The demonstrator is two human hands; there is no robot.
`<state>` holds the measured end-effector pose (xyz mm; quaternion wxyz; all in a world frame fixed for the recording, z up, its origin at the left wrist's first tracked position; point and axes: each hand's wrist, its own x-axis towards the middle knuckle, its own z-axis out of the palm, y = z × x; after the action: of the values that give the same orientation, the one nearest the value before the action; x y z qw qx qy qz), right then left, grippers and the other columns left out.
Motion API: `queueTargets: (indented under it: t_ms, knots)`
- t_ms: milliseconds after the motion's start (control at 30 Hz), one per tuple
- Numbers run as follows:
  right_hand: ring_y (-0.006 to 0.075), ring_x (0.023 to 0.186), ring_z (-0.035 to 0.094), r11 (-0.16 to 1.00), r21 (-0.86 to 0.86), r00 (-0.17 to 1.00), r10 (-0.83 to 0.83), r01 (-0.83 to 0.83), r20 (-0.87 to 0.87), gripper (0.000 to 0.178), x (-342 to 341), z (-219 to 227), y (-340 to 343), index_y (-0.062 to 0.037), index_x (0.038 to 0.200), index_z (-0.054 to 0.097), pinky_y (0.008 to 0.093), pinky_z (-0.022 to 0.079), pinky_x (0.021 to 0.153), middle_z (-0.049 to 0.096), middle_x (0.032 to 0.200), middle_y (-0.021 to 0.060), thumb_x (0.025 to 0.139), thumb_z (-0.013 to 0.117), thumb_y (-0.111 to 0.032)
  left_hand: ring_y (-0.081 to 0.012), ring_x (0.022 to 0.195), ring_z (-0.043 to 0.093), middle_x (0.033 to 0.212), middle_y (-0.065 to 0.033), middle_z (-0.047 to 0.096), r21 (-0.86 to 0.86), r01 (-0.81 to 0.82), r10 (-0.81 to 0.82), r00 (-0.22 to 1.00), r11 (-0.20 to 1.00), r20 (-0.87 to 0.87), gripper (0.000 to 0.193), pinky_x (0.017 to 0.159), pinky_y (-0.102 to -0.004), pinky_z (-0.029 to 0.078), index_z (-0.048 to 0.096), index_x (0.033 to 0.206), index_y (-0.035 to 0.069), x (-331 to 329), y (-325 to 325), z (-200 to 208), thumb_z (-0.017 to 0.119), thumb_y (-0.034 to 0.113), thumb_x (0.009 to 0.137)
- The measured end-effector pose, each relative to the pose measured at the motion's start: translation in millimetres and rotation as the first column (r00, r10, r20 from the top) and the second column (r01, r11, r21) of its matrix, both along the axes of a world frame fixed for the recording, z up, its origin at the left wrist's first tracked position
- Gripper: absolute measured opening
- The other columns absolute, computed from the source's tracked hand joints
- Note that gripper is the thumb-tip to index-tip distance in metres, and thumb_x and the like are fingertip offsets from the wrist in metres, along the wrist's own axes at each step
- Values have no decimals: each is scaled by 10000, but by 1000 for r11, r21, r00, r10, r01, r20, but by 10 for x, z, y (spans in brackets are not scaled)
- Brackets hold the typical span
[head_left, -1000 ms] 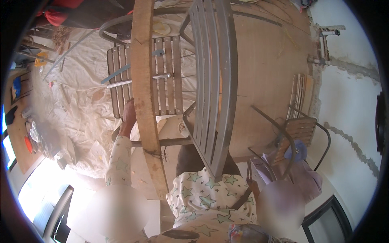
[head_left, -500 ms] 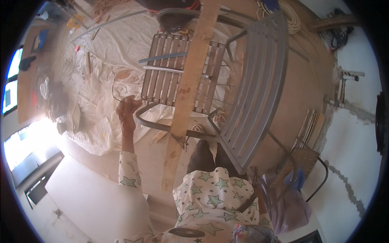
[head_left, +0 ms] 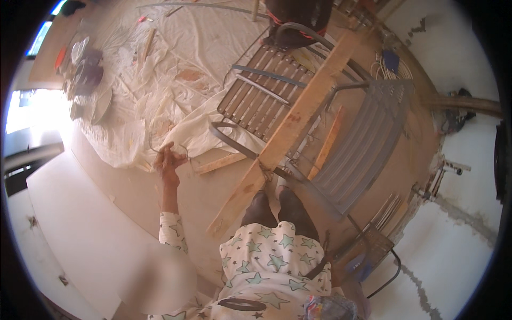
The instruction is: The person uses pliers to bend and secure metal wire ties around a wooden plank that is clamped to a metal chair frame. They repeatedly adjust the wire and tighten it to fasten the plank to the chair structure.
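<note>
My left hand [head_left: 169, 159] is raised left of the metal chair, fingers pinched on a thin bent wire [head_left: 151, 140] that curves up and loops beside it. My right hand cannot be made out; dark clutter and a chair leg lie at that side of my shirt. In front of me is a grey metal chair with a slatted seat [head_left: 256, 101] and a tilted slatted back panel [head_left: 368, 144]. A long wooden plank [head_left: 290, 130] runs diagonally across the frame. Twisted wire [head_left: 265, 169] sits where the plank meets the chair's bar. Two loose flat metal strips [head_left: 269, 74] lie on the seat.
Another person's dark-clothed leg [head_left: 298, 21] is beyond the chair. A crumpled pale sheet [head_left: 176, 96] covers the floor at the left. Wood offcuts [head_left: 221, 162] lie near the chair. Pipes [head_left: 442, 173] stick out of the right wall, and a white panel [head_left: 80, 229] stands at the lower left.
The view has turned, so the chair and plank sit further right and more slanted. My left hand still pinches the wire and is now further from the seat's edge.
</note>
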<state>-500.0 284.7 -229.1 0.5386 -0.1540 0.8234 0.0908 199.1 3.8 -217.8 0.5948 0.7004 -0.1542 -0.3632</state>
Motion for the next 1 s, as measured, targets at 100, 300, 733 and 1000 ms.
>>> queueTargets:
  t_ms: [100,300,733,1000]
  knots:
    - [201,697,625,996,6,996,84,-84,-2,222,-86,40,-204,-24,905,711,373,441,597,643,762,75,811,685,-223,-187,627,692,684,-44,605,184,-100,92,994,978,54,349,595,-311,614,639,1177,-41,224,752,-266,575,278,1050]
    - [223,717,642,974,3,974,226,-226,-13,233,-186,216,-532,-14,915,712,387,455,608,657,783,99,811,684,-220,-170,537,627,634,-44,571,530,-257,173,964,808,204,284,532,-315,569,661,1031,-4,400,2497,-1028,605,275,1020]
    - [271,761,680,855,-31,856,517,-518,-34,258,-41,69,-1275,8,937,716,417,486,631,687,828,151,811,681,-215,-244,691,640,757,-55,580,202,-344,399,781,917,-480,473,750,-450,588,625,1193,-70,-597,3702,-995,640,366,1012]
    - [300,788,703,729,-130,740,668,-672,-78,273,85,-605,-1830,21,951,718,435,505,645,705,857,182,811,679,-211,-166,670,609,816,-49,658,109,-230,248,752,967,-611,409,634,-358,537,580,1273,-34,-945,3536,-615,613,298,1036]
